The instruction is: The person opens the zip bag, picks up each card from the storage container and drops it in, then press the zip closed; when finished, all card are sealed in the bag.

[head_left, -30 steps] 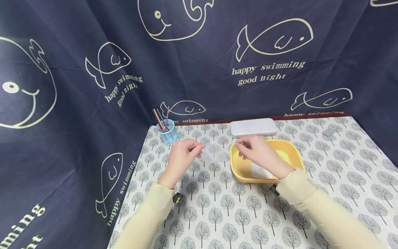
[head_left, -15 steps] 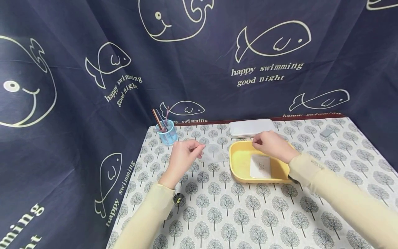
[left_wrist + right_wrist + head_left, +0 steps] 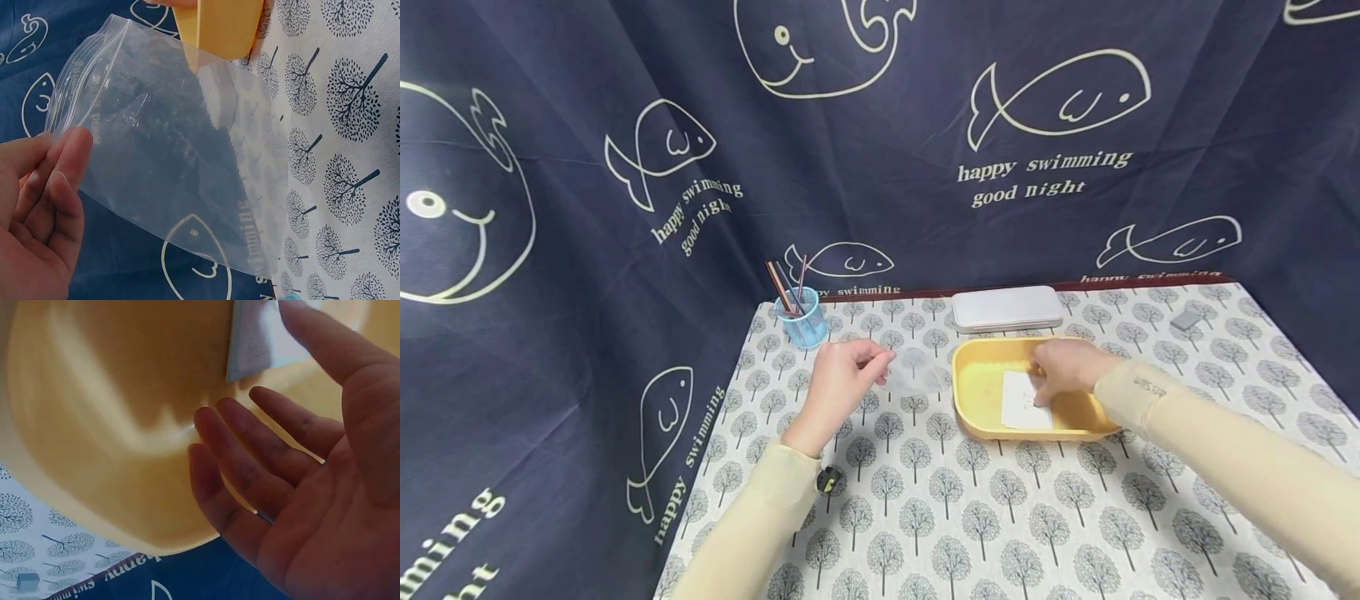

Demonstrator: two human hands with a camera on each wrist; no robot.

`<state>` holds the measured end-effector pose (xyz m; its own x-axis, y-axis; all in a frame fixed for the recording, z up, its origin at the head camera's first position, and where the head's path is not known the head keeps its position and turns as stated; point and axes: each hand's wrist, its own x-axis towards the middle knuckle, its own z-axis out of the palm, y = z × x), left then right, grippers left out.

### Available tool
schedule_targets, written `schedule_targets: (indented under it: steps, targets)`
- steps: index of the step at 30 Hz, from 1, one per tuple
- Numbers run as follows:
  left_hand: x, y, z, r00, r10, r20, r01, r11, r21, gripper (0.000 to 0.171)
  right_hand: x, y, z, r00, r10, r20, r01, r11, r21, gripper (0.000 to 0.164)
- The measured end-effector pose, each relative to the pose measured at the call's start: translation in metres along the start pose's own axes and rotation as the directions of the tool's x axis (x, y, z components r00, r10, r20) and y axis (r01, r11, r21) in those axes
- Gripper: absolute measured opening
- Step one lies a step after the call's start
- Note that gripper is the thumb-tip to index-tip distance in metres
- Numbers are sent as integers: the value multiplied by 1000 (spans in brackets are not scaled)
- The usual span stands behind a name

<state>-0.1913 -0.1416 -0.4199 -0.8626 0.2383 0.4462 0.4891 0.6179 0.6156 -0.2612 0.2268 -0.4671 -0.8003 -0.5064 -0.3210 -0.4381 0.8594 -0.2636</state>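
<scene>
My left hand (image 3: 842,387) pinches a clear zip bag (image 3: 162,137) near its zip edge, between thumb and fingers. In the left wrist view the bag hangs flat, and nothing shows inside it. My right hand (image 3: 1070,365) reaches down into a yellow plastic basin (image 3: 973,379). A white card-like sheet (image 3: 1019,402) with a small drawing lies in the basin, partly covered by that hand. In the right wrist view the fingers (image 3: 240,453) are spread and slightly bent beside the card, with the thumb over it. Whether the thumb touches it, I cannot tell.
Behind the basin lies a flat white case (image 3: 1007,308). A blue cup (image 3: 805,321) of pencils stands at the back left. A small grey block (image 3: 1186,320) sits at the back right. The tree-print tablecloth (image 3: 917,500) ends at a dark curtain (image 3: 880,167).
My right hand has moved right from beside the bag, then down into the basin to the white card. The left hand keeps the bag in nearly the same place.
</scene>
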Motion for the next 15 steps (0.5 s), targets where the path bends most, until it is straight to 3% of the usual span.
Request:
schedule_targets:
  steps: [8,12,15]
  targets:
    - [-1,0,1,1000,-3,17,3,1000,-1,16,6,2,11,999,-13,-30,9,994,-110,78]
    - [-1,2,1,1000,3,22,-3,1000,12,16,8,2,15,998,-32,-51,23,985,-172,80]
    - [-1,2,1,1000,5,23,-5,1000,22,16,8,1,15,997,-40,-70,26,981,-194,71]
